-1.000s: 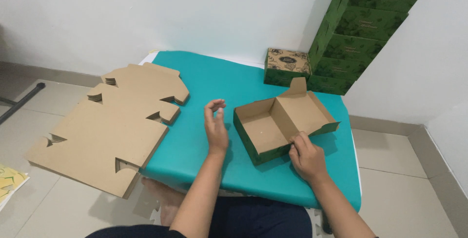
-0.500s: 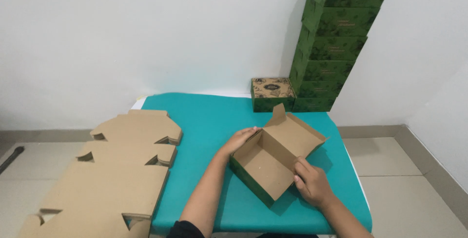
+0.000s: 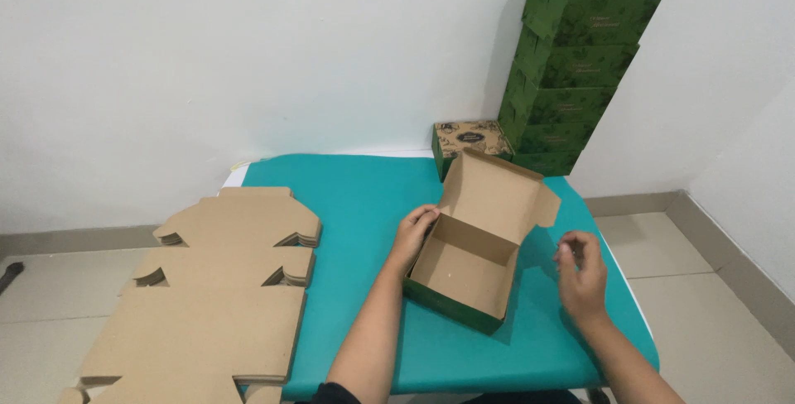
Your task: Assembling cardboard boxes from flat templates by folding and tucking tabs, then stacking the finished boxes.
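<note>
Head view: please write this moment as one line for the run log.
left hand: on box wall | right hand: free, beside box | box: open, lid up, on teal table | flat cardboard stack: left

**Lid coming up, right hand letting go**

The open box (image 3: 464,276) is now standing with its lid (image 3: 495,197) raised upright, no longer lying flat. The right hand (image 3: 582,276) is lifting off the box's side and hovering apart from it, while the left hand (image 3: 414,234) is pressing against the box's left wall.
</note>
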